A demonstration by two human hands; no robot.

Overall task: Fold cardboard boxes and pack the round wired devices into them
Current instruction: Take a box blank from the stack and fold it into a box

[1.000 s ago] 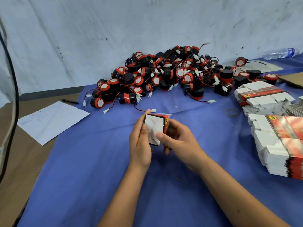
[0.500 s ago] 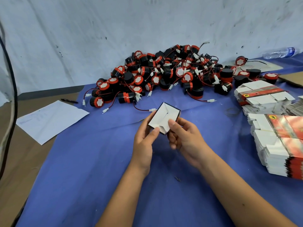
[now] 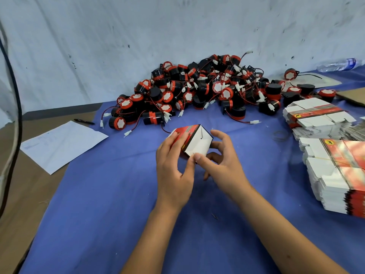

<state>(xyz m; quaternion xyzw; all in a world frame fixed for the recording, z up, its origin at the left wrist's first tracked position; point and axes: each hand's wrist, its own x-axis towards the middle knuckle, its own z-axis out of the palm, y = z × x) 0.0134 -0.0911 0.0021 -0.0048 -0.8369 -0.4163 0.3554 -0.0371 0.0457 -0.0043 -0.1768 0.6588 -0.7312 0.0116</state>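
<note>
A small red and black cardboard box (image 3: 194, 140) is held above the blue cloth, its white folded end facing me. My left hand (image 3: 173, 165) grips its red side with fingers across the top and thumb near the lower corner. My right hand (image 3: 221, 163) touches the lower corner of the white end with its thumb, the fingers curled behind the box's right side. A big heap of round black and red wired devices (image 3: 199, 89) lies behind the box against the wall. Bundles of flat unfolded boxes (image 3: 339, 171) are stacked at the right.
A second stack of flat boxes (image 3: 316, 117) lies at the right rear. A white sheet of paper (image 3: 63, 143) and a pen (image 3: 84, 121) lie at the left on the brown table. A plastic bottle (image 3: 339, 65) lies at the far right by the wall.
The box has been turned in my hands: its red side now faces up left and the white end faces me. My left hand moved onto the red side.
</note>
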